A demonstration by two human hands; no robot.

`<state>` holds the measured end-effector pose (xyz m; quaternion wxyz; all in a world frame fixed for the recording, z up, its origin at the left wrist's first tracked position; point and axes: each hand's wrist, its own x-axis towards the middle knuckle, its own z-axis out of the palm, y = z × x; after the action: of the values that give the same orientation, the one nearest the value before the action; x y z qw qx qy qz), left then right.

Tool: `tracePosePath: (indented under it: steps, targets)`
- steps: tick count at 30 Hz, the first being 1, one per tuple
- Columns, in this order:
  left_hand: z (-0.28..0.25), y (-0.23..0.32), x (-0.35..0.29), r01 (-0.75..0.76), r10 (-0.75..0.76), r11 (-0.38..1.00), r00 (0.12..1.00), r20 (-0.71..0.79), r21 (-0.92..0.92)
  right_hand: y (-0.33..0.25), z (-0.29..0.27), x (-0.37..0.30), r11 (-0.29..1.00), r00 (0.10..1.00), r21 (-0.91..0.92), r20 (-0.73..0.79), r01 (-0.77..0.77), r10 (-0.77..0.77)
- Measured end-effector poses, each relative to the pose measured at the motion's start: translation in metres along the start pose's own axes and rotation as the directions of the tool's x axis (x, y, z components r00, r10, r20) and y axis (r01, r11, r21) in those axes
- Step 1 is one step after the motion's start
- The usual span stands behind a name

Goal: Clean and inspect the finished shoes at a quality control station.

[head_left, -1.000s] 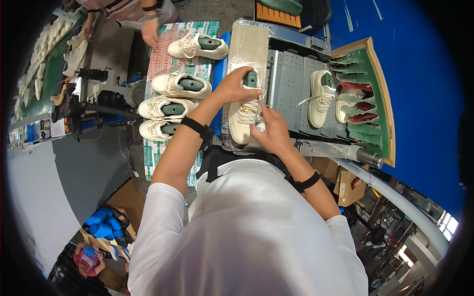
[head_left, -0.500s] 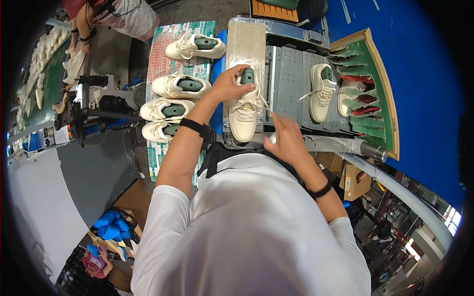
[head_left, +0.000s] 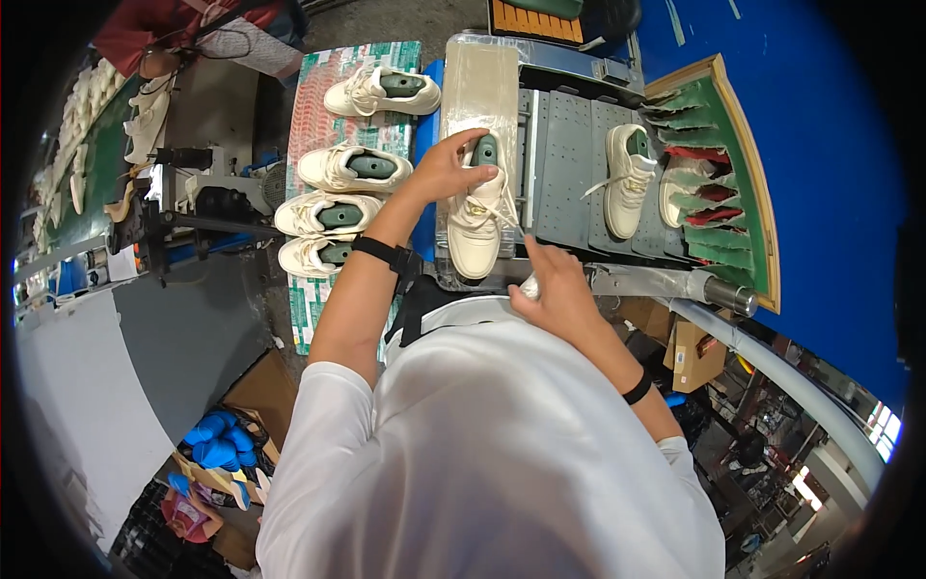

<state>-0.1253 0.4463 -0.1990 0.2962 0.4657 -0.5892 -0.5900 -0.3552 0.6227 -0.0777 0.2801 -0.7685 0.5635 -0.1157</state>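
A cream lace-up sneaker (head_left: 473, 243) stands toe toward me on the taped end plate, a green last (head_left: 485, 151) in its opening. My left hand (head_left: 449, 168) grips it at the heel, thumb on one side of the collar and fingers on the other. Just right of the toe, my right hand (head_left: 559, 289) is closed around a small tool with a white handle (head_left: 530, 286); its kind is not clear. From the laces (head_left: 503, 207) a thin strand runs to my right index fingertip; whether lace or tool tip, I cannot tell.
Several cream sneakers on lasts (head_left: 355, 166) lie on a taped board (head_left: 313, 96) to the left. On the grey slatted conveyor (head_left: 569, 164) at right stands another sneaker (head_left: 628, 183), before a green-flapped opening (head_left: 723, 183). A person (head_left: 260, 43) works at far left.
My right hand has shifted slightly, and the strand from the laces now stretches out to it. The left hand and sneaker stay in place. The person at far left has leaned in.
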Motion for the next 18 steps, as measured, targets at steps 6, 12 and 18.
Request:
tracePosePath:
  steps: [6, 12, 18]
  targets:
    - [0.002, 0.012, 0.002, 0.046, -0.045, 0.999, 0.997, 0.061, -0.01, 0.004, -0.005, 0.013, 0.998, 0.995, 0.04, 0.084, -0.058, 0.055]
    - [0.027, 0.017, 0.027, -0.075, 0.057, 0.947, 0.996, 0.068, 0.312, 0.05, 0.026, 0.052, 0.999, 0.998, -0.01, 0.046, -0.039, 0.039]
    - [0.022, 0.021, 0.024, -0.066, 0.051, 0.92, 0.998, 0.049, 0.388, 0.041, 0.005, 0.029, 0.996, 0.999, -0.084, 0.049, -0.011, 0.015]
